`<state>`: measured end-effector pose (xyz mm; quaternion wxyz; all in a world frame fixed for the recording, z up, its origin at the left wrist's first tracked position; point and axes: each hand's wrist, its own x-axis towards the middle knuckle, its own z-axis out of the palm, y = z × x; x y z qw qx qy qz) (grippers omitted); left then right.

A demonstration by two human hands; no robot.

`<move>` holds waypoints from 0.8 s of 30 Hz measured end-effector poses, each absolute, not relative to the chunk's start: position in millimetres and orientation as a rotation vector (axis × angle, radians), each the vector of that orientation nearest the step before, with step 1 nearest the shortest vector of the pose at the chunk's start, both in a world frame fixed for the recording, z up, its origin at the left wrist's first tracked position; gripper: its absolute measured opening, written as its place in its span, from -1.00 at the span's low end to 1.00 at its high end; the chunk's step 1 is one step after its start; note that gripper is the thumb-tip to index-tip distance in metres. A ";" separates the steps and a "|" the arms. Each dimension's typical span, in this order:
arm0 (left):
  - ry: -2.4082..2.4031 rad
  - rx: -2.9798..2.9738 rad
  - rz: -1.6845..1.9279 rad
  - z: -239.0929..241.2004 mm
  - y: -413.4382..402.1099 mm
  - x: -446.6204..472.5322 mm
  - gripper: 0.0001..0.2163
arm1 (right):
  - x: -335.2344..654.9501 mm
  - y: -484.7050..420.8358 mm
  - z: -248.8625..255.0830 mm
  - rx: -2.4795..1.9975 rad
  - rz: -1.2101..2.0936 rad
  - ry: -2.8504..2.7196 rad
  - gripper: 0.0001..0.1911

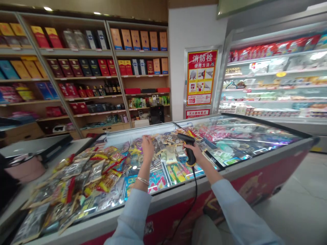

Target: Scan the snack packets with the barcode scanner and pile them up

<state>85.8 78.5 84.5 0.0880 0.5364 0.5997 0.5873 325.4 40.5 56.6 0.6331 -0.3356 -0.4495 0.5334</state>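
My right hand [196, 153] is wrapped round the grip of a black barcode scanner [190, 157] with yellow trim. The scanner's head points to the left, and its cord hangs down over the front of the chest freezer [176, 195]. My left hand [147, 147], a bracelet on its wrist, is raised over the freezer's glass top with its fingers curled together. Whether anything is pinched in them is hidden. Near both hands lie snack packets [170, 139] on the glass. A heap of snack packets [98, 170] covers the freezer's left end.
Behind the freezer stand shelves [89, 77] of boxed goods and bottles. A lit open fridge [273, 81] with packed food is at the right. A pink bag [25, 167] sits at the far left. A red fire-hydrant sign [202, 78] hangs on the pillar.
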 end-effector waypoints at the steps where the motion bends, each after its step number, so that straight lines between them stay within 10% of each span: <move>1: 1.858 1.604 1.754 89.6 73.7 72.7 -0.83 | 306.6 38.9 57.7 -0.757 1.246 -1.087 -0.82; 24: 2.316 1.477 1.858 93.4 21.3 -87.4 -0.76 | 159.2 -16.7 57.2 -0.993 1.072 -1.814 -0.79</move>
